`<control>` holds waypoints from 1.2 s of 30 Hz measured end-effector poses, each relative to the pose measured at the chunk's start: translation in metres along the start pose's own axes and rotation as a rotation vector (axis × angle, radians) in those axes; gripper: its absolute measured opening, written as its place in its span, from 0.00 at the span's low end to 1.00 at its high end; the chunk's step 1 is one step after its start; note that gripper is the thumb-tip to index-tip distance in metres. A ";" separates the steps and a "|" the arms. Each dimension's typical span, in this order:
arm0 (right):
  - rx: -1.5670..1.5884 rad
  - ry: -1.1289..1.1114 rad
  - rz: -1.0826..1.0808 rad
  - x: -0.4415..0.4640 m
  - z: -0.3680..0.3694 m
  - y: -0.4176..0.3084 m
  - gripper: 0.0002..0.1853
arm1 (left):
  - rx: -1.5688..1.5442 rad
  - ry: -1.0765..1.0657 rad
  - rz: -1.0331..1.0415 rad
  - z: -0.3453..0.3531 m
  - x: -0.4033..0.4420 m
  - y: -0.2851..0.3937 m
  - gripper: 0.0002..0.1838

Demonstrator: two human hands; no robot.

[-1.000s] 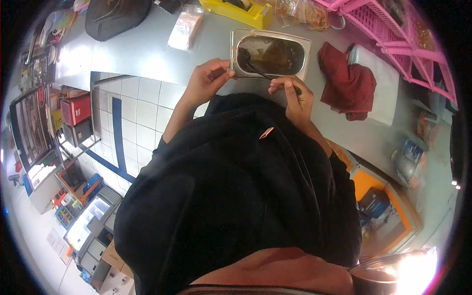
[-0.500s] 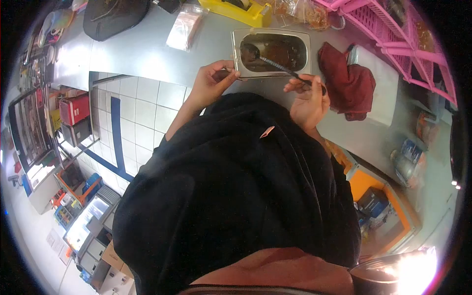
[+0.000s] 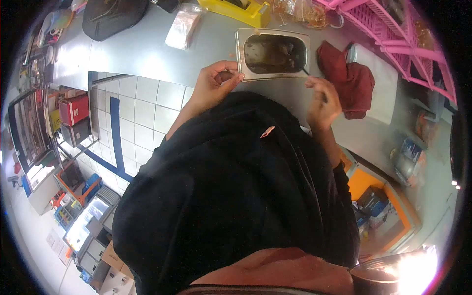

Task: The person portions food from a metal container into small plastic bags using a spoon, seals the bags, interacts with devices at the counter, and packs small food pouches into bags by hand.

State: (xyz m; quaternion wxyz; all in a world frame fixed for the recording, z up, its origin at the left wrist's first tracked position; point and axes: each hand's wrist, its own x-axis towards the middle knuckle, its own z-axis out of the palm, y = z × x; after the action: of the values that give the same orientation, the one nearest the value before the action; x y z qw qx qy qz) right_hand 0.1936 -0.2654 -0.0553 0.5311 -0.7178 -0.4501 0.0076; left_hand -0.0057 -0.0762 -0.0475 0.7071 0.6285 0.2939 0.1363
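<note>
A rectangular metal pan (image 3: 241, 54) with brown residue inside stands on the counter in front of me. My left hand (image 3: 216, 81) grips the pan's near left corner, thumb on the rim. My right hand (image 3: 323, 101) is just off the near right corner, fingers curled around a dark-handled spoon (image 3: 306, 72). Only a short stretch of the spoon shows over the rim; its bowl is hard to make out against the dark inside of the pan, and the rest is hidden by my fingers.
On the steel counter (image 3: 128, 56) lie a clear packet (image 3: 183, 27), a yellow tape dispenser (image 3: 243, 14) and a dark red cloth (image 3: 351, 83) on a white board. Pink baskets (image 3: 403, 49) stand at the far right. An orange-edged shelf (image 3: 366, 182) is below the counter.
My right hand has moved right and slightly down, drawing the spoon from the pan's left part to its right end. My left hand and the pan have shifted slightly right.
</note>
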 end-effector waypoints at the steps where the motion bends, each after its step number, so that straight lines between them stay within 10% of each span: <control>1: -0.002 0.002 0.002 0.003 -0.002 -0.001 0.07 | 0.000 -0.003 0.000 0.001 0.000 -0.001 0.11; 7: -0.079 -0.355 -0.160 0.006 -0.017 0.008 0.07 | 0.169 -0.040 0.152 0.001 0.004 0.006 0.09; 21: 0.833 -0.094 0.740 -0.034 -0.014 0.065 0.18 | 0.359 -0.133 0.222 -0.003 0.003 0.016 0.08; 36: 0.707 -0.398 0.501 -0.003 0.013 -0.013 0.17 | 0.150 -0.097 0.045 -0.013 0.002 0.003 0.10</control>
State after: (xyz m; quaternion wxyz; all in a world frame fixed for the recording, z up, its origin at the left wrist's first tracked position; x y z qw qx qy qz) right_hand 0.1778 -0.2571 -0.0522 0.6281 -0.5643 -0.3260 0.4253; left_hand -0.0113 -0.0639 -0.0455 0.6682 0.6920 0.2545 0.0993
